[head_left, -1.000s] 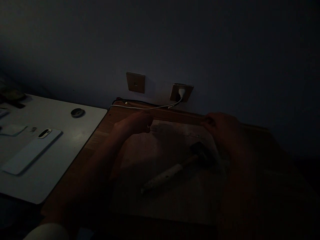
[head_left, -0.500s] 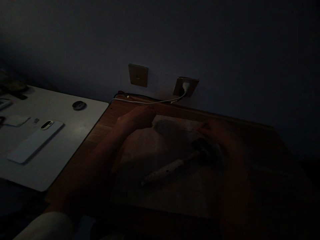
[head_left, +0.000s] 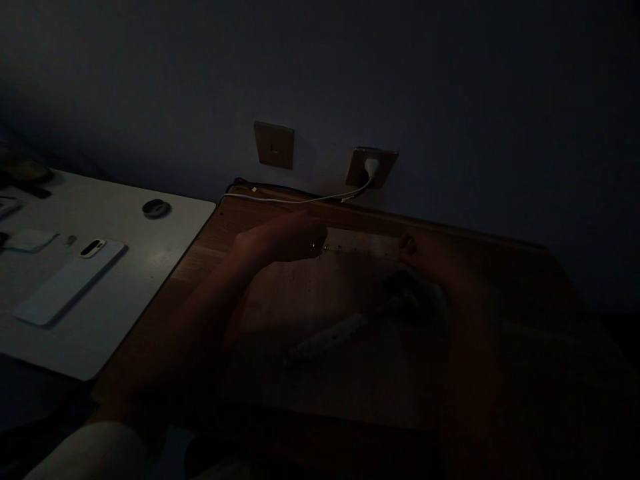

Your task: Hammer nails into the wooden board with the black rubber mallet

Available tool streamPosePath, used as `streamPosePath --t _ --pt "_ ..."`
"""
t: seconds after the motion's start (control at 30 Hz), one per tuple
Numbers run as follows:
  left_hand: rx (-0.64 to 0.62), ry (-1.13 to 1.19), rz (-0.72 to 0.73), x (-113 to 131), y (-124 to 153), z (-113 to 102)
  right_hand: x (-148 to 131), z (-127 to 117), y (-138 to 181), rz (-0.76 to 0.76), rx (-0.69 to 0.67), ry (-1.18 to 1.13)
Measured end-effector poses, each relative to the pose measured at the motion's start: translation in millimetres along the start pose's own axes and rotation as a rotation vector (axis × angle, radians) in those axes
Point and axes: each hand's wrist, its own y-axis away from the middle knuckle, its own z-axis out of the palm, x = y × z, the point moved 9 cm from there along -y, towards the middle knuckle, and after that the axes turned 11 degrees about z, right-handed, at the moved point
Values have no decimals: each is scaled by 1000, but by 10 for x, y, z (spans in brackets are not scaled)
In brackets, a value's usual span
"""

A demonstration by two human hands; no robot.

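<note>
The scene is very dark. My left hand (head_left: 297, 237) is closed over the far left part of a pale wooden board (head_left: 285, 287), its fingers curled in. Tiny shiny points show by its fingertips. From there a faint row of small dots (head_left: 340, 247) runs along the board's far edge towards my right hand (head_left: 411, 248), whose fingers are pinched together. Whether the dots are nails or a thin strand between my hands, I cannot tell. On the board, between my forearms, lies a hammer (head_left: 327, 339) with a pale handle, its dark head close to my right wrist.
A white table (head_left: 150, 260) adjoins on the left, bearing a white phone (head_left: 70, 283) and a small round dark tin (head_left: 156, 209). A white cable (head_left: 300, 201) runs along the wooden table's back edge to a wall socket (head_left: 373, 167). Another wall plate (head_left: 274, 145) is beside it.
My left hand has shifted a little to the right along the board's far edge, and the small dots now show. My right hand stays near the same spot. The hammer lies still.
</note>
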Motion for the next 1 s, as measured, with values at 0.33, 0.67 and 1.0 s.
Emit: streamPosePath --t 0.33,0.67,1.0 --pt "-82 116 40 259 -162 199 -792 84 365 -311 -221 -200" --pt "-79 86 131 338 -228 265 -1093 386 434 -354 -249 -72" --pt "-133 25 127 260 -290 399 -1112 339 458 -341 -259 5"
